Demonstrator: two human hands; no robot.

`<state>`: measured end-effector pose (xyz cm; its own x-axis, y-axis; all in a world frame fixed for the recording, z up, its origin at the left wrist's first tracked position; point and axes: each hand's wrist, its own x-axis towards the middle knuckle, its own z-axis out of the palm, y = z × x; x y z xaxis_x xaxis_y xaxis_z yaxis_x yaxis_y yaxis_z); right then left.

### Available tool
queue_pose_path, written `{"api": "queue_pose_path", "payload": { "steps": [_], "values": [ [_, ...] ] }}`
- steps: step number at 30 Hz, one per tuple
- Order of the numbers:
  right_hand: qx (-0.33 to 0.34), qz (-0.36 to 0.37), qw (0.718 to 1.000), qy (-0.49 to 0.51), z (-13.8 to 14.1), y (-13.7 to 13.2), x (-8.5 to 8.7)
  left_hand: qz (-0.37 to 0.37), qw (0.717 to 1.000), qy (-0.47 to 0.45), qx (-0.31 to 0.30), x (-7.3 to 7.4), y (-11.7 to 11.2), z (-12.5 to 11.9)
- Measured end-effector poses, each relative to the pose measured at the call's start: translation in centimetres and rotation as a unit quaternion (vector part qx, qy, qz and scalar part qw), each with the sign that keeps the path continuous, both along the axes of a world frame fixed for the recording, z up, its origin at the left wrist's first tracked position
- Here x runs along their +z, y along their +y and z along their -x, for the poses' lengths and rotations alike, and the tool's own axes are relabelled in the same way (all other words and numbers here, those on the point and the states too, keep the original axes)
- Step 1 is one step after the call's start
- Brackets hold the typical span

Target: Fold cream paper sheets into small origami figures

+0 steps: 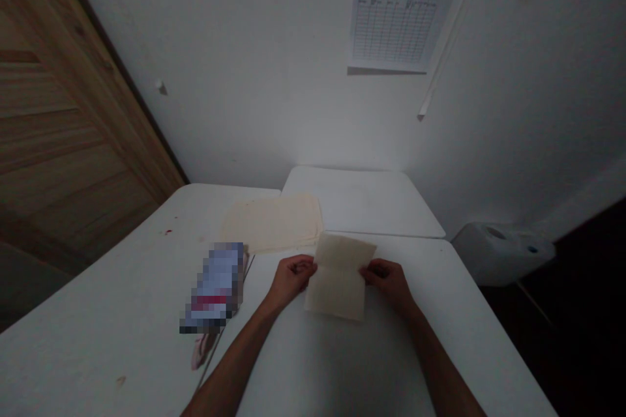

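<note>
A cream rectangular piece of cloth (340, 280) is held up over the white table, a faint crease running across its middle. My left hand (292, 279) pinches its left edge. On the opposite edge, my right hand (388, 279) has its fingers closed on the cloth. Behind and to the left, a flat stack of larger cream cloth pieces (274, 221) lies on the tables. Left of my left forearm is a blurred-out phone-like object (215, 290), resting on something pinkish with a strap (198, 350).
White tables (98, 313) stand side by side with a seam between them, against the wall. A printed chart (398, 29) hangs there. A wooden door (63, 91) is at the left; a white plastic container (499, 251) sits beyond the right edge.
</note>
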<state>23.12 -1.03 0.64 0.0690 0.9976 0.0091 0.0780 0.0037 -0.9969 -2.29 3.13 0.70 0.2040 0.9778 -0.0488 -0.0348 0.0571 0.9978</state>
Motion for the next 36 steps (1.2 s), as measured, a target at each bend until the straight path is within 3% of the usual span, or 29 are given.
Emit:
{"api": "queue_pose_path", "payload": {
  "steps": [5,13,19,23,30,36],
  "values": [
    [-0.035,-0.026,0.999,-0.011,0.1,-0.1,0.1,-0.007,0.999,-0.036,-0.021,0.4,0.0,0.1],
    [-0.207,-0.054,0.977,0.007,0.8,-0.1,0.0,0.040,0.998,-0.022,-0.051,0.0,-0.6,-0.4],
    [-0.222,-0.065,0.972,-0.031,2.4,-0.6,-0.2,0.077,0.995,-0.056,0.003,0.3,-1.3,-1.4],
    [-0.228,-0.071,0.969,-0.064,2.9,-1.0,0.0,0.106,0.992,-0.064,-0.021,0.5,-1.7,-1.7],
    [-0.230,-0.096,0.959,-0.132,2.7,-1.1,0.1,0.118,0.992,-0.046,-0.012,0.1,-2.0,-2.0],
    [-0.268,-0.066,0.958,-0.077,1.9,-0.7,-0.6,0.150,0.988,-0.009,-0.040,0.0,-1.8,-1.2]
  ]
}}
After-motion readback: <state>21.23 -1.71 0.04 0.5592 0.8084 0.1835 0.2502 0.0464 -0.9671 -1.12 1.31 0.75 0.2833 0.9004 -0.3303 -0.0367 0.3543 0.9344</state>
